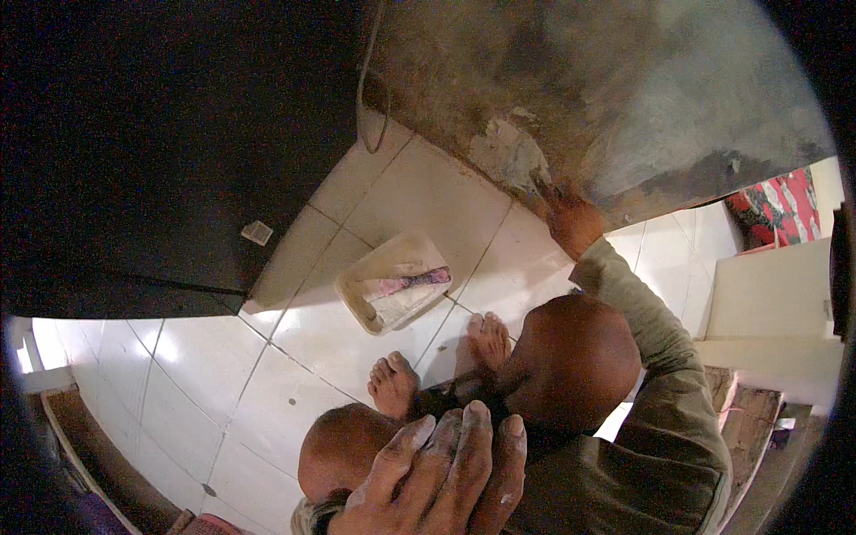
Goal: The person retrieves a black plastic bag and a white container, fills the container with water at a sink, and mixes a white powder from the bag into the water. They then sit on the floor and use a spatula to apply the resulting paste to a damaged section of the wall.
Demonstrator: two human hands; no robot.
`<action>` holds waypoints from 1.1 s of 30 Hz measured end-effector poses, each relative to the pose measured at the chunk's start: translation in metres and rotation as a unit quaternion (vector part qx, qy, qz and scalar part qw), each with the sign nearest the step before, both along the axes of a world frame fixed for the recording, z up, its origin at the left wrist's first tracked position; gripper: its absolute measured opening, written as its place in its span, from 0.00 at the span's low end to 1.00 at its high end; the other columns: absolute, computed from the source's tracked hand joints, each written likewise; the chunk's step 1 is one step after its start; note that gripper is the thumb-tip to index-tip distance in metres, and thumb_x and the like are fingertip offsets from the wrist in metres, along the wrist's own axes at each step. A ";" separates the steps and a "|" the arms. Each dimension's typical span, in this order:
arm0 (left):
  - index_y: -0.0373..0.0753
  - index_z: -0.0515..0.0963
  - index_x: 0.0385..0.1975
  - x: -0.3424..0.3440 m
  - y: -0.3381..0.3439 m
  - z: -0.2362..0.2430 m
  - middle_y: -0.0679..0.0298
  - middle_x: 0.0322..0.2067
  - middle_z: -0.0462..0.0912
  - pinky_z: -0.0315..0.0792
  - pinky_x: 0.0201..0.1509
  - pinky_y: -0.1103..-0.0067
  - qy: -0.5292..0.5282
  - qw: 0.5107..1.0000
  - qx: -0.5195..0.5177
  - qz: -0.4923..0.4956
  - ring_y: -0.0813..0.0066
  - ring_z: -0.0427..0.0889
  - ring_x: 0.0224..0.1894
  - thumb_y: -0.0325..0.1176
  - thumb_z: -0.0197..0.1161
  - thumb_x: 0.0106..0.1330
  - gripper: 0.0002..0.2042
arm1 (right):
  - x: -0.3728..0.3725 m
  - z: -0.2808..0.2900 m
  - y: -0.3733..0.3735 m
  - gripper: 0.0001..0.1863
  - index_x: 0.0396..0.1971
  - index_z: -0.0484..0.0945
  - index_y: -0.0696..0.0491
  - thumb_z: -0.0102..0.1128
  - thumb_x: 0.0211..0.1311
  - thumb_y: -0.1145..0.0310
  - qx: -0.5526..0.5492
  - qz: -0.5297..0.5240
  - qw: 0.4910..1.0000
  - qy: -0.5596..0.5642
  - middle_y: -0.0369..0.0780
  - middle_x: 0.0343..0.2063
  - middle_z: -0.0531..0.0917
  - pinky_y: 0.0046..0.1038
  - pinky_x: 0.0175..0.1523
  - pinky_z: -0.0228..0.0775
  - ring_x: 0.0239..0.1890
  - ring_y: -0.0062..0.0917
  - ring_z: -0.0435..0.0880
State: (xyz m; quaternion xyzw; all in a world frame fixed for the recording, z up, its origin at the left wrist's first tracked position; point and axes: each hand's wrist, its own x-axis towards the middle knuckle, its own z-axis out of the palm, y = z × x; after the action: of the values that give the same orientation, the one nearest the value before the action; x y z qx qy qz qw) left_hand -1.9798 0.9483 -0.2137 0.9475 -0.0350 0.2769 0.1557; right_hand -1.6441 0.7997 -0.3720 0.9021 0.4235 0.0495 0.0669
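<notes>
My right hand [575, 223] is closed on a putty knife [539, 185], mostly hidden by the fingers, its end against a brown and grey stained wall panel [642, 116]. Beside it, a rough patch of whitish putty [508, 152] clings to the panel's lower part. My left hand [437, 477] rests near my knee, fingers stretched out, with white residue on the fingertips and nothing in it. On the floor in front of my feet stands a cream plastic tray [354, 308]. White paste coats its inside, and a tool with a purple and dark handle [419, 281] lies across it.
A large dark panel [160, 160] fills the left, with a cable [364, 98] hanging by its edge. White tiles [294, 357] cover the floor. Red patterned cloth [780, 209] and a pale box-like block [767, 290] are at the right, wooden pieces [749, 419] below them.
</notes>
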 end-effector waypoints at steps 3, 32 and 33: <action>0.37 0.75 0.45 0.007 0.001 0.003 0.58 0.40 0.77 0.69 0.44 0.73 0.011 1.000 0.004 -0.014 0.67 0.78 0.41 0.34 0.58 0.59 0.15 | 0.034 -0.017 0.004 0.24 0.57 0.66 0.46 0.48 0.58 0.66 0.012 0.077 0.989 -0.129 0.52 0.52 0.70 0.45 0.46 0.72 0.39 0.48 0.79; 0.35 0.73 0.40 0.051 0.027 0.030 0.56 0.29 0.79 0.75 0.29 0.74 0.216 0.968 -0.086 -0.094 0.69 0.79 0.25 0.30 0.66 0.42 0.21 | 0.050 -0.129 0.033 0.19 0.41 0.73 0.57 0.54 0.58 0.58 0.305 -0.035 0.950 0.057 0.50 0.32 0.79 0.41 0.39 0.72 0.30 0.42 0.79; 0.35 0.73 0.44 0.027 0.035 0.031 0.53 0.34 0.79 0.72 0.36 0.70 0.284 0.951 -0.109 -0.063 0.61 0.78 0.32 0.40 0.62 0.49 0.23 | 0.024 -0.137 0.049 0.20 0.43 0.72 0.56 0.55 0.57 0.57 0.324 -0.049 0.923 0.203 0.50 0.32 0.79 0.41 0.38 0.72 0.29 0.40 0.79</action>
State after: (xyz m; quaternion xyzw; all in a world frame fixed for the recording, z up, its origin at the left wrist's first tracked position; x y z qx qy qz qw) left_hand -1.9529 0.9831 -0.1828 0.9601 -0.0181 -0.0115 0.2788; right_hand -1.6196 0.8490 -0.5086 0.8849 0.3441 -0.0031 -0.3138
